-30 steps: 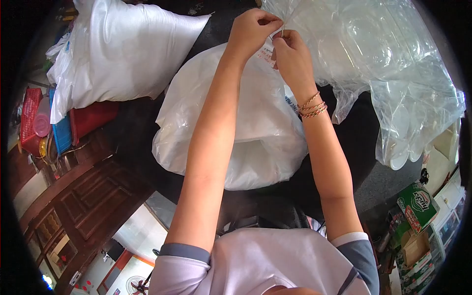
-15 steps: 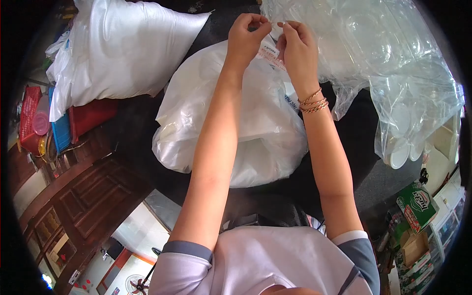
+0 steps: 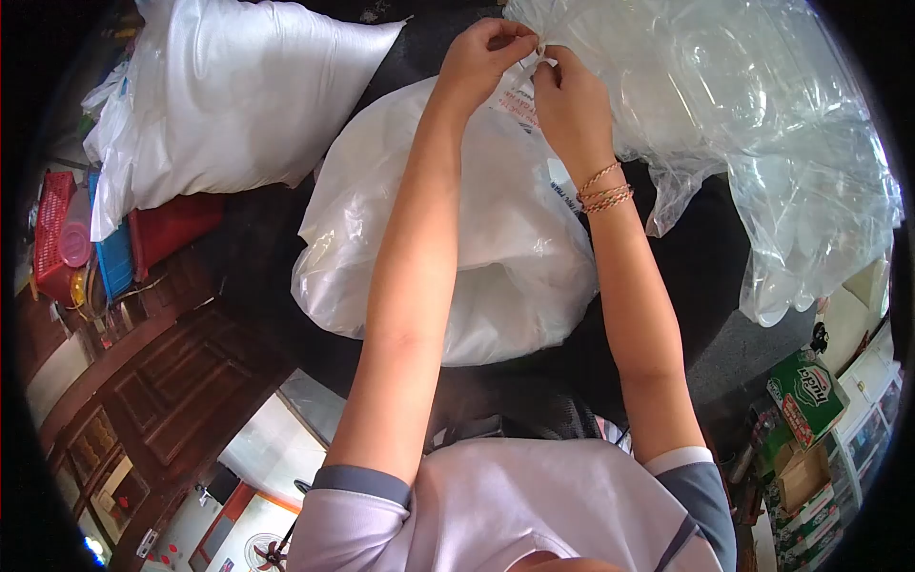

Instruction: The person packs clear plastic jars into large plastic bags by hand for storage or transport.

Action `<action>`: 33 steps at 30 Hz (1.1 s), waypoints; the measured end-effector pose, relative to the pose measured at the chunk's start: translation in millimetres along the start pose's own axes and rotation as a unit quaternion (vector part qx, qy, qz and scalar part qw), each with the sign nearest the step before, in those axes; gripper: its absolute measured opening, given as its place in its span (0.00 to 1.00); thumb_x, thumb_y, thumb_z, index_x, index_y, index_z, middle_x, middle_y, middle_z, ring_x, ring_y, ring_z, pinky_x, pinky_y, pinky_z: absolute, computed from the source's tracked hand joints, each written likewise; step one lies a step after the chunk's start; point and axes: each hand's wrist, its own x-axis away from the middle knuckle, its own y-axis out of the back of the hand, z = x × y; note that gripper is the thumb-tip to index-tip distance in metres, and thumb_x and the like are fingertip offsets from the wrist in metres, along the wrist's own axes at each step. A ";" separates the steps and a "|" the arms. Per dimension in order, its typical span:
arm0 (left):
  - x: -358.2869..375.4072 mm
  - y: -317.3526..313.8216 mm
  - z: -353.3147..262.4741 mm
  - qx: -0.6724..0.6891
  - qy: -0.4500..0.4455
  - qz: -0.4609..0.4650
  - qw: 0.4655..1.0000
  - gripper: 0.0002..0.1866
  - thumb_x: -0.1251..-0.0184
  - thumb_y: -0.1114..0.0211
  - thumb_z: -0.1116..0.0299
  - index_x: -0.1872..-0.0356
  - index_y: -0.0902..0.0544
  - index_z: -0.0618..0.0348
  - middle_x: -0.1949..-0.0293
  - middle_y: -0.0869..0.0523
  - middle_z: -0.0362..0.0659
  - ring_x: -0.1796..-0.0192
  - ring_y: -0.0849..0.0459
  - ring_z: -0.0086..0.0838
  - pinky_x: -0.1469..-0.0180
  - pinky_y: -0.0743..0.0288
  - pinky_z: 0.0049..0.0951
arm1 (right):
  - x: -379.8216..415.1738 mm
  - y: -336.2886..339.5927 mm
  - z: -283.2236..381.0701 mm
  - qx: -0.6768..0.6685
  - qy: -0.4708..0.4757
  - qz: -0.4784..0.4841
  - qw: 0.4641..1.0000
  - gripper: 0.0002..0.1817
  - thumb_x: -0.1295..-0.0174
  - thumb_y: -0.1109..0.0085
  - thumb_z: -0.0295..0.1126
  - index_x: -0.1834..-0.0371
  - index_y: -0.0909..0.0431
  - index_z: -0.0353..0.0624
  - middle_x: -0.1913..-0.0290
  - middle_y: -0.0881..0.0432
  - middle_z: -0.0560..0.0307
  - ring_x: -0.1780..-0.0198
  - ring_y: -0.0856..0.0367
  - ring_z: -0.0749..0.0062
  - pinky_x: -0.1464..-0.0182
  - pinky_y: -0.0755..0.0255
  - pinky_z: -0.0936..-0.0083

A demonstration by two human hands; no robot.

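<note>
A large translucent white plastic bag (image 3: 381, 229) with printed lettering lies in front of me, below my forearms. At its far end, my left hand (image 3: 484, 59) pinches something small and thin, its fingers closed. Close to it on the right, my right hand (image 3: 572, 95) also has its fingertips pressed together; a thin whitish piece, perhaps the bag's gathered edge, shows between the two hands. Exactly what each fingertip grips is too small to tell. Braided bracelets (image 3: 605, 191) circle my right wrist.
A full white sack (image 3: 248, 95) lies at the upper left. Clear plastic bags (image 3: 705, 86) holding transparent containers fill the upper right. Red baskets (image 3: 55, 224) stand at the far left, and a green box (image 3: 808, 396) is at the lower right.
My left hand has moved slightly right, towards the thin piece. My right hand has dropped a little and turned, its fingers now more closed. The clear bag at the right has shifted slightly.
</note>
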 end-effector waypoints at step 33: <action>-0.3 -2.9 6.7 -0.047 -0.026 -0.073 0.996 0.16 0.43 0.28 0.63 0.60 0.15 0.64 0.62 0.13 0.43 0.59 0.15 0.29 0.52 0.22 0.28 | 6.6 10.0 9.1 0.028 0.036 -0.039 0.998 0.13 0.31 0.46 0.35 0.54 0.17 0.38 0.71 0.17 0.41 0.68 0.17 0.41 0.64 0.25 0.57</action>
